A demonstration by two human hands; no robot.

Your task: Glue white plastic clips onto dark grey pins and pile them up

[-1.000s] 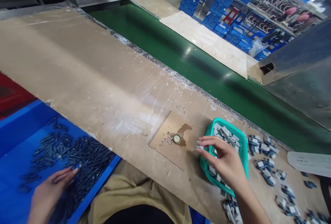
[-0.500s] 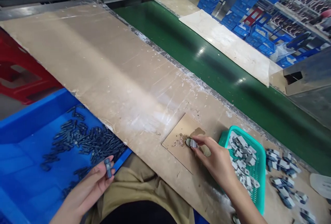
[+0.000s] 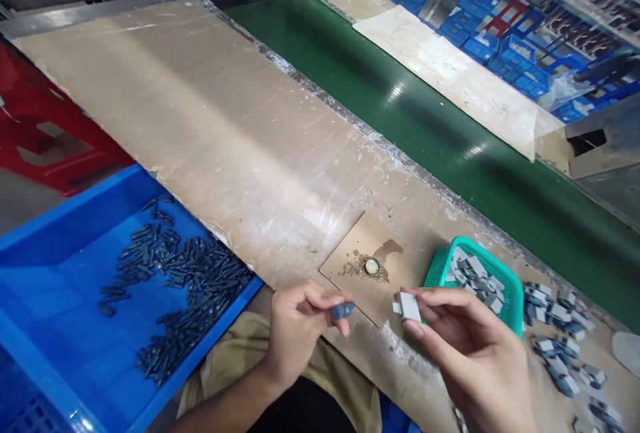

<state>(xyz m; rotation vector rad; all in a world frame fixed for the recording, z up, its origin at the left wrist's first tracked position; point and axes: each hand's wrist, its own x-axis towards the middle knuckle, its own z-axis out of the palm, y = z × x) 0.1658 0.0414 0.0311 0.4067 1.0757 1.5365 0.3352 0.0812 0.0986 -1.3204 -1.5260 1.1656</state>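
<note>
By the near edge of the table, a dark peg is being pinched by the fingers of the left hand, a pale block by those of the right hand.

the brown workbench is carrying a stained square board, a teal plastic basket to its right, and grey-and-blue pieces lying farther right.

A head-worn camera looks forward and down across the worktable.
</note>
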